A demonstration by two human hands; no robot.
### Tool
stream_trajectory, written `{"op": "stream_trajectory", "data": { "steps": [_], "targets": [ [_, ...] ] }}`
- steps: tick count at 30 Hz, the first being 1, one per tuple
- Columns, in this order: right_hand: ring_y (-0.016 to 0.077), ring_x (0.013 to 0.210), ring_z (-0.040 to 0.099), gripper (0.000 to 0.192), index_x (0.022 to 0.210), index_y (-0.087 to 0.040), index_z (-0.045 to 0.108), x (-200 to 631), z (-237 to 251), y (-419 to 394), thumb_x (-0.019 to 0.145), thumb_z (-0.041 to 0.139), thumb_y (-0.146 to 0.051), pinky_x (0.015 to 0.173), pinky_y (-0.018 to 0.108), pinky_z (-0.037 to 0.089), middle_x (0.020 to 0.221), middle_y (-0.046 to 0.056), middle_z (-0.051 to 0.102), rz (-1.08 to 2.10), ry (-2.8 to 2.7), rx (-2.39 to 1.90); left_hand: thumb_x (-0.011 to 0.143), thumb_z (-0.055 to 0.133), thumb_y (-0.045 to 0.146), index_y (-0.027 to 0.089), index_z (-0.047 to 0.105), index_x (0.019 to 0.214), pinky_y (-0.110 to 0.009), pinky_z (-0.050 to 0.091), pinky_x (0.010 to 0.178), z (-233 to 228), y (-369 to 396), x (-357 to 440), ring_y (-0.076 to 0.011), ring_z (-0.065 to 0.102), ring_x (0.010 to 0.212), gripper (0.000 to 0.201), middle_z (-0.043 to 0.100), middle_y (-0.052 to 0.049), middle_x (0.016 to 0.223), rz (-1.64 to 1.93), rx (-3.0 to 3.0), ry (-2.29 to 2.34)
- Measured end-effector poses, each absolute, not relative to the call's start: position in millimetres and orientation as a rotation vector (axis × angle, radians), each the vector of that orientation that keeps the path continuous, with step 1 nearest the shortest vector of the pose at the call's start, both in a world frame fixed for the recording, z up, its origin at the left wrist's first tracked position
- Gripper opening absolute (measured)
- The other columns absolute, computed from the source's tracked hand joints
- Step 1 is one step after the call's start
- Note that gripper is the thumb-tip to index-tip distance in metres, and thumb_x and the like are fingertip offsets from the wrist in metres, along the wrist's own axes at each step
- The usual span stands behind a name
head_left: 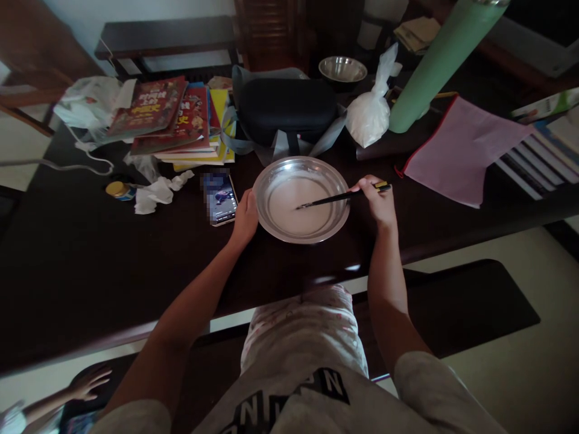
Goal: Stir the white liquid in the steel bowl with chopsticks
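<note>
I stand over a dark counter (90, 265), looking down at a wide, shiny metal bowl (302, 237) near its front edge, straight ahead of me. The bowl sits upright and holds a cloudy, off-white liquid (287, 220). My left grip (246, 217) is closed on the bowl's left side, at the rim. My right grip (379, 200) is clamped around dark chopsticks (330, 198) with gold-coloured ends, slanted over the right rim so that their tips meet the liquid near the middle.

Just beside my left grip lies a phone (221, 199) with its screen lit, part of it blurred out. Farther left are crumpled white tissue (156, 193) and a small jar (120, 191) with a yellow lid. Behind these, red-covered books (149, 114) lie in a stack. Beyond the bowl is a black case (287, 108); to the case's right, a knotted clear bag (368, 117) of white stuff and a tall green bottle (446, 66). A pink pouch (465, 150) with red edging lies to the right of my right grip. At lower left, well apart from me, another person's hand (90, 384) shows with fingers spread.
</note>
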State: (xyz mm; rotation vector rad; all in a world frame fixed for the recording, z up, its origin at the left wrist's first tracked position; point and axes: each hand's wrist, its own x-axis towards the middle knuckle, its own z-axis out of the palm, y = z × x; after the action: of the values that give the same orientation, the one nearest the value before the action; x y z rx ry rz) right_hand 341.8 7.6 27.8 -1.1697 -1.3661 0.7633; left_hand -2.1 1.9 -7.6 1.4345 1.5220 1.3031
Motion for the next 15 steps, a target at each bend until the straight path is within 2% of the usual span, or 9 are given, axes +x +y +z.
{"op": "stream_trajectory", "data": {
  "steps": [3,6,11,15],
  "targets": [
    [0.0185,0.065,0.072,0.053,0.064,-0.027,0.069,343.0,26.4,8.4,0.085,0.073,-0.075,0.079,0.038,0.061,0.060,-0.003,0.070,0.677,-1.277,-1.179,0.109,0.046,0.049,0.022,0.072,0.105,-0.042,0.055,0.105,-8.9,2.3,-1.9,-0.0263,0.071,0.112,0.038,0.078,-0.010,0.114,1.309,1.435,1.529],
    [0.0171,0.060,0.070,0.052,0.062,-0.027,0.070,343.1,25.3,8.4,0.084,0.076,-0.074,0.076,0.037,0.059,0.059,-0.004,0.069,0.753,-1.283,-1.151,0.109,0.047,0.051,0.022,0.073,0.106,-0.042,0.054,0.107,-10.5,2.9,-2.2,-0.0262,0.070,0.114,0.039,0.078,-0.009,0.117,1.317,1.440,1.514],
    [0.0182,0.064,0.072,0.050,0.064,-0.028,0.072,342.7,25.0,9.6,0.082,0.077,-0.074,0.076,0.036,0.058,0.059,-0.004,0.069,0.756,-1.308,-1.141,0.108,0.047,0.058,0.022,0.073,0.106,-0.042,0.055,0.104,-10.8,3.0,-2.8,-0.0273,0.071,0.112,0.045,0.078,-0.009,0.115,1.305,1.444,1.520],
    [0.0171,0.061,0.070,0.052,0.062,-0.027,0.068,343.0,24.9,9.1,0.084,0.075,-0.074,0.074,0.036,0.058,0.058,-0.004,0.067,0.727,-1.256,-1.144,0.109,0.047,0.052,0.021,0.073,0.107,-0.042,0.055,0.105,-8.3,2.3,-2.5,-0.0274,0.071,0.114,0.040,0.078,-0.010,0.116,1.299,1.444,1.529]
  ]
}}
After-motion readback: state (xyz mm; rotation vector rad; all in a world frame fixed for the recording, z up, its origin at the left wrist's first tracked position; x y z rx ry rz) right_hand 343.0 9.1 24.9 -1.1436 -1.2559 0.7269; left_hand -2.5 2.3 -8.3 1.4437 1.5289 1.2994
